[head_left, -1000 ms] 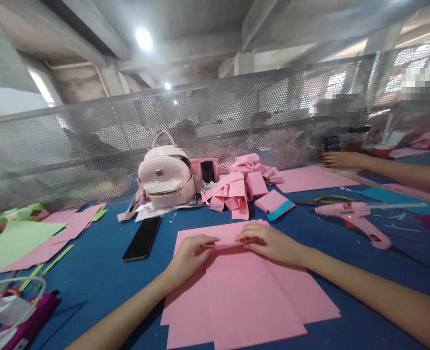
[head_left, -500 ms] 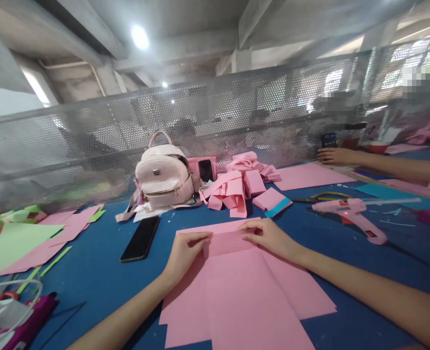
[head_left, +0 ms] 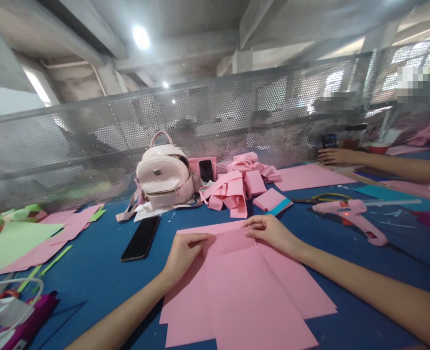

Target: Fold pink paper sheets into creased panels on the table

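Observation:
A pink sheet [head_left: 251, 296] lies over other pink sheets [head_left: 186, 311] on the blue table, its far end folded or curled up. My left hand [head_left: 188, 253] pinches the far left corner of the top sheet between thumb and fingers. At the far right corner, my right hand [head_left: 271, 234] grips the same sheet, thumb and fingertips on its edge. Just beyond my right hand lies a small pink pad [head_left: 269, 200] with a blue strip.
A black phone [head_left: 141, 238] and pale backpack [head_left: 166, 177] stand left of centre. Pink strips [head_left: 229, 192] are heaped behind. A pink glue gun [head_left: 355, 214] lies right, near another person's arm [head_left: 390, 166]. Green and pink paper [head_left: 25, 243] and a purple power strip [head_left: 32, 318] are left.
The top sheet's near end has shifted slightly right. My right hand has moved a little to the right and away from me. My left hand has barely moved.

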`<action>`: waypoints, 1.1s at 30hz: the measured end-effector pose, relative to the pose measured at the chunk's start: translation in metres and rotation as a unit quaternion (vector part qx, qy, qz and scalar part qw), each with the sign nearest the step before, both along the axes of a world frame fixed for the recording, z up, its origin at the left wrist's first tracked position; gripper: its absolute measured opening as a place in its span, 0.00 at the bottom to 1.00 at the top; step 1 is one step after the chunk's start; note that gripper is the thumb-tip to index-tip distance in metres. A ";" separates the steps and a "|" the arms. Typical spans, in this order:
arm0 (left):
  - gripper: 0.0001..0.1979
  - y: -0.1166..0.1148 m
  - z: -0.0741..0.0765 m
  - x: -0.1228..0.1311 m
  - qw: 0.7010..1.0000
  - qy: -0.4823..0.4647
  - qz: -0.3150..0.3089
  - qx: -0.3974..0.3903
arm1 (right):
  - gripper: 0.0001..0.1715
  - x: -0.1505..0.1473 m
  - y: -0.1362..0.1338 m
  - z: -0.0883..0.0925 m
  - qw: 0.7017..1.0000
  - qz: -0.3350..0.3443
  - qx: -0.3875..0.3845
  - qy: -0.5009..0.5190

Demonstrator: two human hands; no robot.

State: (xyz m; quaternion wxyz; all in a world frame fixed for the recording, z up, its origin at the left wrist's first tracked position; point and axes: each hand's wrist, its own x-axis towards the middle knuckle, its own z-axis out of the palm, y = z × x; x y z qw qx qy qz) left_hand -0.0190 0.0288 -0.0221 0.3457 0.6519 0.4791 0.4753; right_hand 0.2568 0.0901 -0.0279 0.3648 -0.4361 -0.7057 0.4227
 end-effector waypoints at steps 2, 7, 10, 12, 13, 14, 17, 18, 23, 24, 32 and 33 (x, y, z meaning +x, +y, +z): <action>0.12 0.000 0.002 0.001 1.000 -0.006 -0.001 -0.002 | 0.18 0.000 -0.001 0.002 1.000 -0.001 0.002 0.004; 0.06 -0.002 0.009 0.006 0.999 -0.030 0.011 -0.009 | 0.15 -0.005 -0.011 0.010 0.999 -0.001 0.040 0.019; 0.04 -0.004 0.012 0.008 0.999 -0.043 0.017 -0.018 | 0.12 -0.008 -0.017 0.016 0.998 0.002 0.065 0.026; 0.04 -0.004 0.012 0.009 0.998 -0.052 0.022 -0.028 | 0.10 -0.010 -0.021 0.018 0.997 0.007 0.074 0.027; 0.03 -0.004 0.012 0.009 0.997 -0.057 0.026 -0.033 | 0.09 -0.011 -0.021 0.019 0.997 0.010 0.076 0.027; 0.02 -0.004 0.012 0.010 0.997 -0.063 0.030 -0.038 | 0.08 -0.011 -0.022 0.020 0.997 0.013 0.077 0.027; 0.02 -0.003 0.010 0.010 0.995 -0.078 0.042 -0.046 | 0.08 -0.012 -0.022 0.020 0.996 0.016 0.078 0.029; 0.02 -0.003 0.010 0.010 0.994 -0.083 0.043 -0.047 | 0.09 -0.012 -0.022 0.020 0.996 0.015 0.078 0.030; 0.04 -0.006 0.012 0.012 0.993 -0.102 0.037 -0.048 | 0.09 -0.013 -0.021 0.019 0.996 0.009 0.080 0.033; 0.04 -0.006 0.012 0.012 0.993 -0.106 0.037 -0.047 | 0.10 -0.013 -0.021 0.018 0.996 0.008 0.081 0.032; 0.06 -0.009 0.015 0.016 0.992 -0.112 0.038 -0.040 | 0.10 -0.011 -0.020 0.018 0.994 0.014 0.111 -0.007; 0.06 -0.010 0.015 0.016 0.993 -0.110 0.038 -0.037 | 0.10 -0.010 -0.021 0.019 0.993 0.019 0.116 -0.015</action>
